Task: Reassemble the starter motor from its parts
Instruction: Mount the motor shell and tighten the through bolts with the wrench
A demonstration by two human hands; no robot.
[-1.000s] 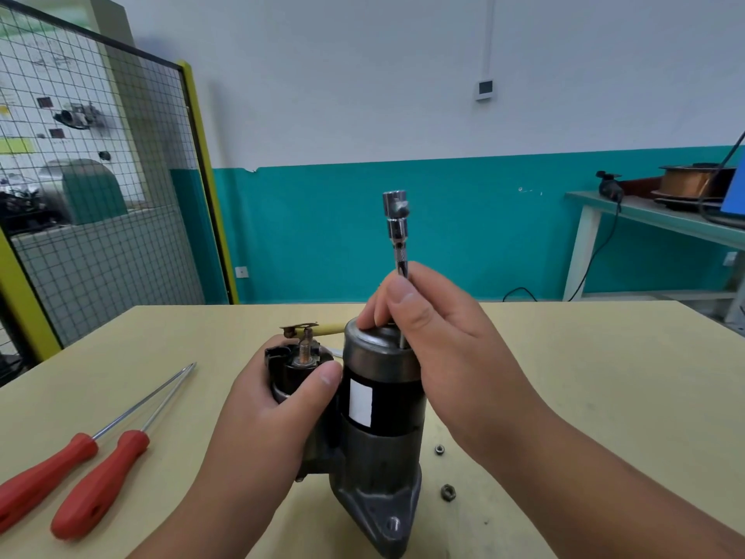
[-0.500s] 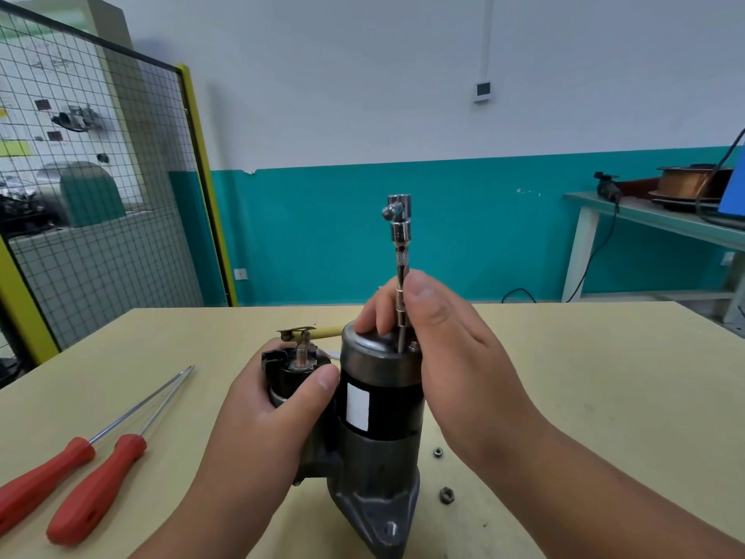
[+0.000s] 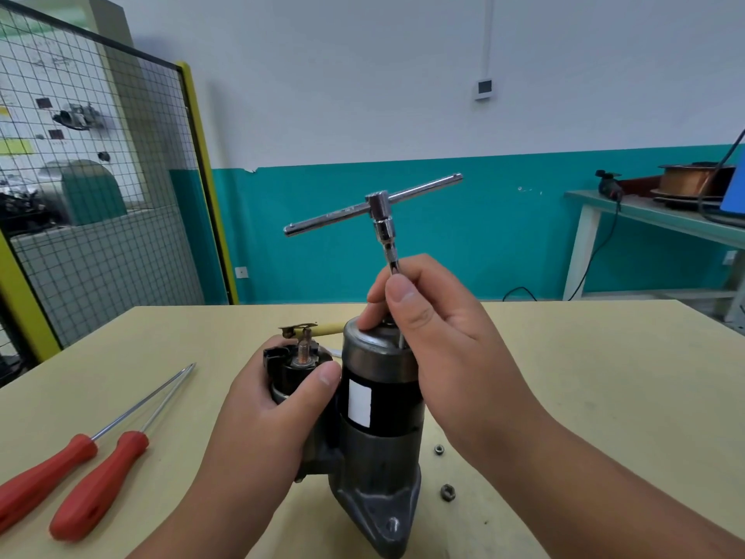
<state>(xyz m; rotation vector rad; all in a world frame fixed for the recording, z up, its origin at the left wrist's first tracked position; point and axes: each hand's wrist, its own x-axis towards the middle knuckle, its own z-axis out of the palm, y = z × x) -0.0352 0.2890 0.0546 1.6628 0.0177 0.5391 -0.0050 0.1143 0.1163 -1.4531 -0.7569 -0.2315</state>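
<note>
Starter motor (image 3: 379, 417) stood upright on its nose casting at the near middle of the worktop (image 3: 584, 397), black cylindrical housing uppermost, white label facing the camera. Left hand (image 3: 274, 417) gripped the solenoid (image 3: 300, 367) on the left side of the housing, thumb pressed across its front, fingers curled round behind. Right hand (image 3: 435, 344) pinched the thin shaft of the T-handle wrench (image 3: 379, 211) between thumb and fingertips, just above the end cap. The shaft ran down toward the right edge of the cap; its tip was hidden behind the thumb. Crossbar sat tilted, left end lower, right end higher. A small nut (image 3: 439, 450) lay on the worktop just right of the base; a larger nut (image 3: 448, 492) lay nearer the camera. Left screwdriver (image 3: 40, 474) and right screwdriver (image 3: 96, 486), both red-handled, lay side by side at near left, blades pointing far and right, well apart from the housing.
</note>
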